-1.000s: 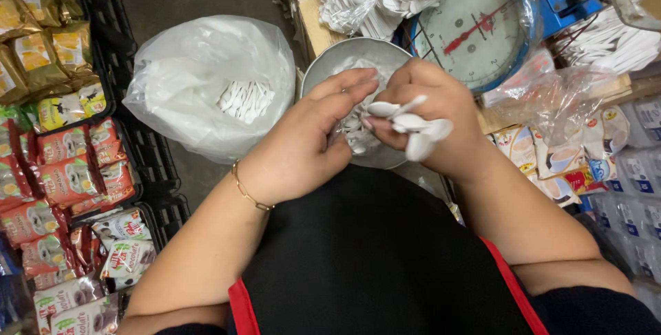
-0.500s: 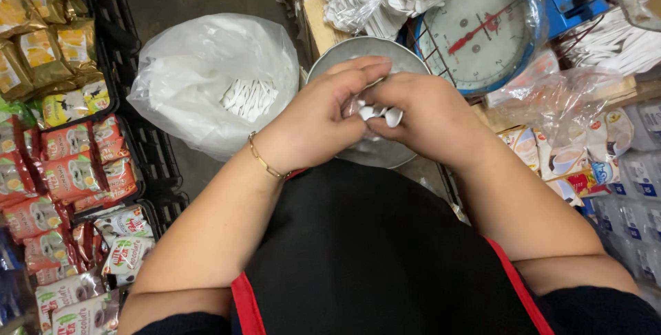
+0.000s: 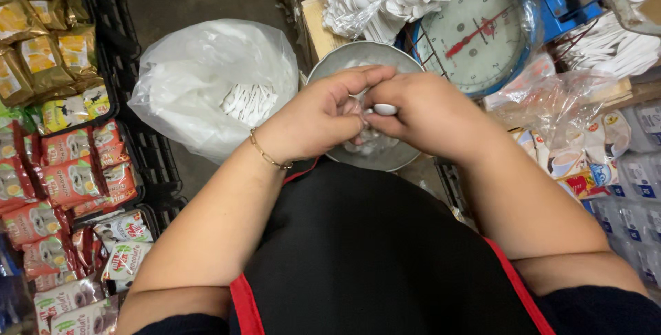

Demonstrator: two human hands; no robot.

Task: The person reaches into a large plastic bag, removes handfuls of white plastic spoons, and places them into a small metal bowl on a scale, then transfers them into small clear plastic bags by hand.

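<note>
1. White plastic spoons (image 3: 383, 109), pinched between both hands above the metal bowl (image 3: 330, 66); likely light, slippery, brittle. Best gripped mid-handle.
2. Left hand (image 3: 313, 118) and right hand (image 3: 427, 111) are pressed together, fingers curled.
3. Bag of spoons (image 3: 206, 87) at nine o'clock; dial scale (image 3: 475, 39) at one o'clock.

Both forearms reach forward from the body and angle inward until the hands meet at the middle. The left hand (image 3: 313, 118) is curled, knuckles up, fingers bent towards the right hand (image 3: 427, 114), which is also curled with its fingertips pinched together. The two hands touch.
</note>
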